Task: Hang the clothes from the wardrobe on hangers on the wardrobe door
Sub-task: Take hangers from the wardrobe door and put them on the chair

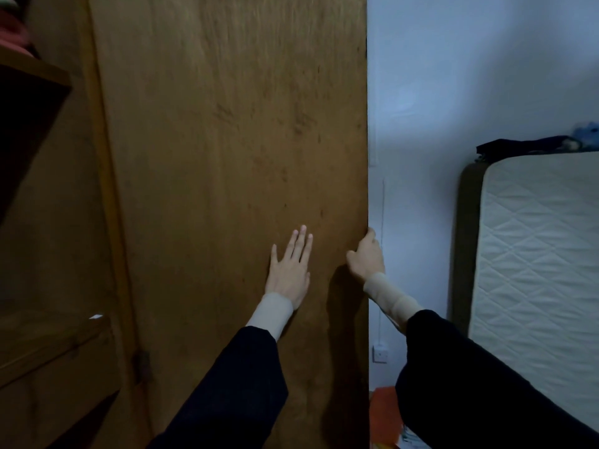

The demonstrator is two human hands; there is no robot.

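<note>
Pale wall (453, 76) behind; stiff, heavy-looking wardrobe door (227, 124), left hand (289, 270) pressed flat, right hand (366, 257) curled gripping its free edge, likely best hold.

A mattress (534, 254) stands right of the wardrobe door (233, 157).

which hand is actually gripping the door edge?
The right hand: its fingers wrap the wardrobe door at its free edge. The left hand lies flat on the panel, fingers straight.
</note>
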